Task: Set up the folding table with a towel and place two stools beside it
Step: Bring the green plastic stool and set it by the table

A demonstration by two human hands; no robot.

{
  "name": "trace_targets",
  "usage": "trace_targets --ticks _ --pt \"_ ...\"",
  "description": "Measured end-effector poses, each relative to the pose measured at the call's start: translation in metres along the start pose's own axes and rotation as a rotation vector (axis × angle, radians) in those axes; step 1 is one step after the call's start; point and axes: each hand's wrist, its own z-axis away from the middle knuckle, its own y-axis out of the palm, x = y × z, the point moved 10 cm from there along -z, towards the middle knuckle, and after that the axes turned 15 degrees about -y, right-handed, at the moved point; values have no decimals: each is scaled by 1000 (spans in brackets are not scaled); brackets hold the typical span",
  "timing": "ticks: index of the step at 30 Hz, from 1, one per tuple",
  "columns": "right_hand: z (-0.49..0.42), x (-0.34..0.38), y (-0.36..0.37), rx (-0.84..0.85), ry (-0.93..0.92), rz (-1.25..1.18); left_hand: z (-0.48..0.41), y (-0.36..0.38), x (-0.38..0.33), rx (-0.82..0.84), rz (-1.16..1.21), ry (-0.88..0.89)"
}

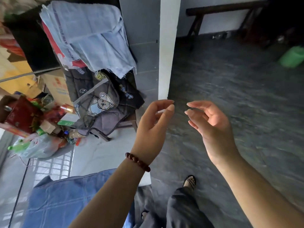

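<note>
Towel draped atop pile, left hand, right hand raised, relaxed

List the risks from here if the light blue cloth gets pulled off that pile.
1. The light blue cloth lies draped over stacked fabrics; pulling it may drag the bear-print quilt down too.
2. Bags and boxes crowd the floor beside the pile, a likely trip hazard.

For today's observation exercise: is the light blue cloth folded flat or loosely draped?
Loosely draped: the light blue cloth hangs creased and uneven, its frayed lower edge dangling.
</note>
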Motion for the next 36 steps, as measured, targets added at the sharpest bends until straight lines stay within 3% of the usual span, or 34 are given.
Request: trace_targets --ticks 11,27,36 --pt "-67 -19 -85 -66 13 29 -69 88 -3 26 -53 -48" --pt "-133 -34 -252 -304 6 38 -158 274 -16 269 -117 -62" --pt "-151 -45 -289 -409 8 27 -189 315 -17 345 -173 -95"
